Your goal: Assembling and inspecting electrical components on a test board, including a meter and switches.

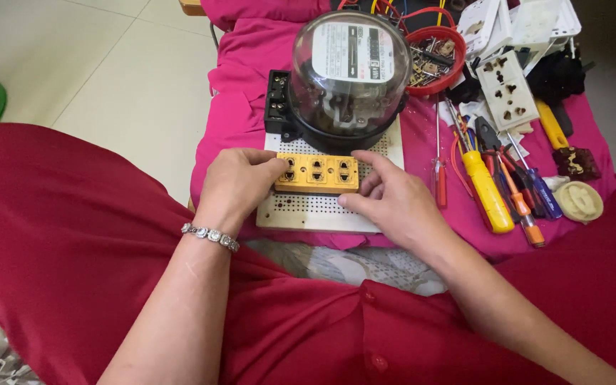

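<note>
A yellow socket strip [316, 173] with three outlets lies on a white perforated board [308, 210]. My left hand [235, 184], with a sparkling bracelet at the wrist, grips the strip's left end with its fingertips. My right hand [396, 202] holds the strip's right end, with the thumb at its lower corner and the fingers curled over the top edge. Just behind the strip, on the same board, stands a round electricity meter [349, 70] with a clear dome and a black base.
A pink cloth [244, 107] covers the small table. To the right lie several screwdrivers [490, 189], a yellow-handled tool, pliers, a white wall socket plate [507, 89], a red bowl [436, 60] of small parts and a cream round piece [580, 200]. Pale tiled floor lies left.
</note>
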